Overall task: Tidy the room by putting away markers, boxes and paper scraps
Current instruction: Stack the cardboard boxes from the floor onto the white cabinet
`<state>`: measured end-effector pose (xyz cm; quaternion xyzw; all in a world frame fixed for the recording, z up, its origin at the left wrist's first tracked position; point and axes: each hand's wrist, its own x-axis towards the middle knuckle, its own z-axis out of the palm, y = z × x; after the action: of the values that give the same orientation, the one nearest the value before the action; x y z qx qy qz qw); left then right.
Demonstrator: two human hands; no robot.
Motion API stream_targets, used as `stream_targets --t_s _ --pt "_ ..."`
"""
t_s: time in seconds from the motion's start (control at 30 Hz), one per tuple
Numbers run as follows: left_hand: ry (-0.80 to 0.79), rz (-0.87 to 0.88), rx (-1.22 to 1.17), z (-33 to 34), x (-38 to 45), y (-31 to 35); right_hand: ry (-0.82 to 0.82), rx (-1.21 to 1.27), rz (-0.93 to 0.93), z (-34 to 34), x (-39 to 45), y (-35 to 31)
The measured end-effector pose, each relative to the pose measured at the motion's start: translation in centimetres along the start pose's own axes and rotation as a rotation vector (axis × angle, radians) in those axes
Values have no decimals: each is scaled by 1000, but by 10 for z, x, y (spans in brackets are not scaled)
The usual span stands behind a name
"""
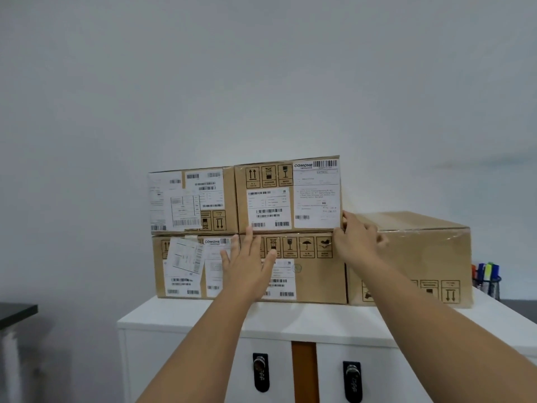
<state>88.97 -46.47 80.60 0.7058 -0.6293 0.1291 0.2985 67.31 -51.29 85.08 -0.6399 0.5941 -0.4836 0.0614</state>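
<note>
Several brown cardboard boxes with shipping labels are stacked two high on a white cabinet (290, 318). The upper right box (287, 193) sits on the lower right box (316, 277). My left hand (247, 266) lies flat, fingers spread, against the front of the lower boxes, its fingertips at the bottom edge of the upper right box. My right hand (356, 242) presses against the lower right corner and side of that upper box. A larger box (412, 251) stands to the right. Markers (486, 271) stand in a black mesh cup at the far right.
The upper left box (191, 199) and lower left box (180, 266) complete the stack against a plain wall. The cabinet has two black door locks (261, 370) below. A dark tabletop edge (17, 312) shows at the left.
</note>
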Motion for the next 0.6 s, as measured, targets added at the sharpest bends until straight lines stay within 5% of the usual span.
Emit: stream_targets --t_s 0.33,0.6 --pt "7 14 31 -7 2 11 -98 -137 31 -14 8 -2" --pt "95 329 -125 -10 -27 114 -40 -163 -96 -79 -16 56"
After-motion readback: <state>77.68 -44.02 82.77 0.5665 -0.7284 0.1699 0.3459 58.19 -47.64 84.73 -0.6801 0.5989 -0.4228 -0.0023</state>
